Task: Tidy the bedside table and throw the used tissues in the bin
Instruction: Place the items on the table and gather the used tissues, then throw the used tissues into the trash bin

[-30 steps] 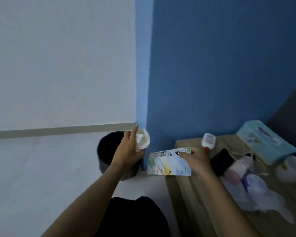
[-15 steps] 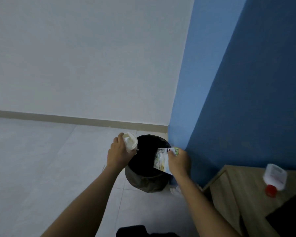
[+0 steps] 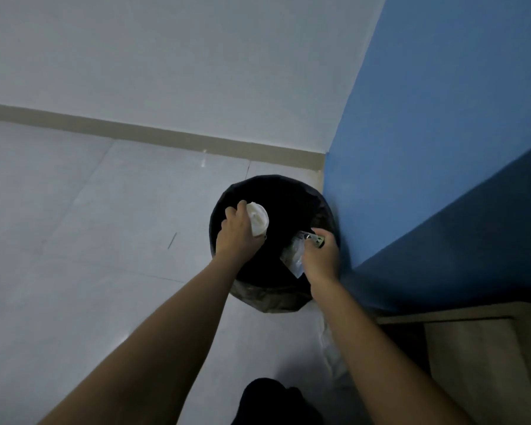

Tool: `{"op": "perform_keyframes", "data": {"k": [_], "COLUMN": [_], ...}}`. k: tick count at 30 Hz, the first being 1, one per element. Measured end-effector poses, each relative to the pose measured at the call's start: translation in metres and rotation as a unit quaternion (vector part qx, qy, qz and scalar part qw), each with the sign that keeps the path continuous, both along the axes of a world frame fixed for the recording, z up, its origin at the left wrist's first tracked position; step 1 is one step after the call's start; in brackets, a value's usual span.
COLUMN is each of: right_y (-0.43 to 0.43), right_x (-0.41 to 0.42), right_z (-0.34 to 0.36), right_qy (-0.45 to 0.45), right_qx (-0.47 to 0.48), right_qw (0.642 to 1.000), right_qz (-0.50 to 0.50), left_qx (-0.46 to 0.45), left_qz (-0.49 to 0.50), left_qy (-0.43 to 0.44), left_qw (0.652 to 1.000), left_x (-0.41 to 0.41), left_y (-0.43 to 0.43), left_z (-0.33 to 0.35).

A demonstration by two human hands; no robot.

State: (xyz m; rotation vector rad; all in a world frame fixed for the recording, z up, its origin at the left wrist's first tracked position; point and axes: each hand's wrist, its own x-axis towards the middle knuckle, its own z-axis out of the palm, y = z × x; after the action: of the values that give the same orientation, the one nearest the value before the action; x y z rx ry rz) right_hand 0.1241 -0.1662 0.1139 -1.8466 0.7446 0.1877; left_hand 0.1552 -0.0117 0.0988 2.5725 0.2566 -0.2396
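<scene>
A round bin lined with a black bag (image 3: 288, 191) stands on the floor in the corner by the blue wall. Over its left side my left hand (image 3: 238, 237) grips a crumpled white tissue (image 3: 258, 222). Over its right side my right hand (image 3: 321, 259) pinches a flat printed wrapper (image 3: 295, 256) by its top edge, and the wrapper hangs down into the bin's mouth. The inside of the bin is too dark to make out.
The wooden bedside table (image 3: 472, 357) shows only its left corner at the lower right. A blue wall (image 3: 442, 133) runs behind the bin on the right. Pale floor tiles (image 3: 89, 225) spread to the left, with a white wall and beige skirting beyond.
The view has swung left and down, away from the table top. Both hands have moved over the bin's opening, still holding the tissue and the wrapper.
</scene>
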Motion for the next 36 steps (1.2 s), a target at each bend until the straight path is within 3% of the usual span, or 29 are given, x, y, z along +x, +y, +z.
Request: {"op": "perform_keyframes", "data": {"k": [8,19,26,30,36], "right_y": [-0.002,-0.026,-0.077,-0.124,-0.209], "right_x": [-0.010,-0.056,-0.138,-0.199,-0.295], "right_z": [-0.025,0.079,0.169,0.214,0.246], "right_qy": [0.034,-0.007,-0.084,-0.129,-0.156], "right_qx": [0.046,0.041,0.014,0.033,-0.037], "right_qw": [0.998,0.997,0.994,0.991,0.979], "right_qz": [0.002,0.066,0.063,-0.017,-0.124], "left_qx": [0.014,0.006,0.046,0.021,-0.036], "left_qz": [0.021,0.005,-0.146,-0.220,-0.298], "left_qy": [0.036,-0.008,-0.107,-0.167,-0.202], "left_qw": [0.999,1.000,0.982,0.961,0.932], "left_x": [-0.013,-0.053,-0.103,-0.135,-0.181], "left_y": [0.007,0.004,-0.032,-0.081,-0.158], "left_z": [-0.027,0.071,0.166,0.207,0.235]}}
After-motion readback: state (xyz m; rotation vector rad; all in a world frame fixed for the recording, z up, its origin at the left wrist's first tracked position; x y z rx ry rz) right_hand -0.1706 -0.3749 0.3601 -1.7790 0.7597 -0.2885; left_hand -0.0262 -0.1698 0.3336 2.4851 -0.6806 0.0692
